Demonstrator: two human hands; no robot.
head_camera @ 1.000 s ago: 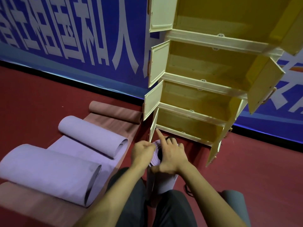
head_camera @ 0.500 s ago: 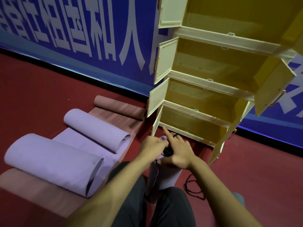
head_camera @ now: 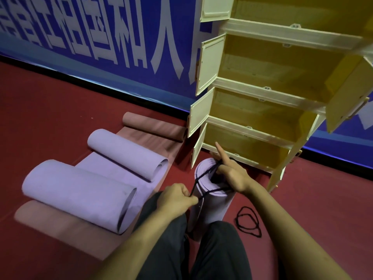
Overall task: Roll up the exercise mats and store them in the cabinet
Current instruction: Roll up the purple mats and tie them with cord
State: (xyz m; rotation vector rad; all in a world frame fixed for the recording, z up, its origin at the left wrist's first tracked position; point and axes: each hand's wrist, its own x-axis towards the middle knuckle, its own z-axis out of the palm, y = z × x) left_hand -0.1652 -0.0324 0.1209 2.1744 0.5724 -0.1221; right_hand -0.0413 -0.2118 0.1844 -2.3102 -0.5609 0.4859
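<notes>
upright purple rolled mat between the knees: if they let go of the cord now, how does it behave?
The rolled mat stands on end, tall and narrow, so it probably tips easily. Foam-like layers at its top suggest it is light and would likely spring looser, since the black cord pulled by the left hand looks untied.

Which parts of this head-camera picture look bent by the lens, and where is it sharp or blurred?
Head view: the wide lens bows and tilts the cabinet, so its shelves fan out; the banner lettering leans. The lower left edge of the pink mat is smeared, while the left hand and the cord are fairly sharp. Lighting is dim and even, with no glare.
</notes>
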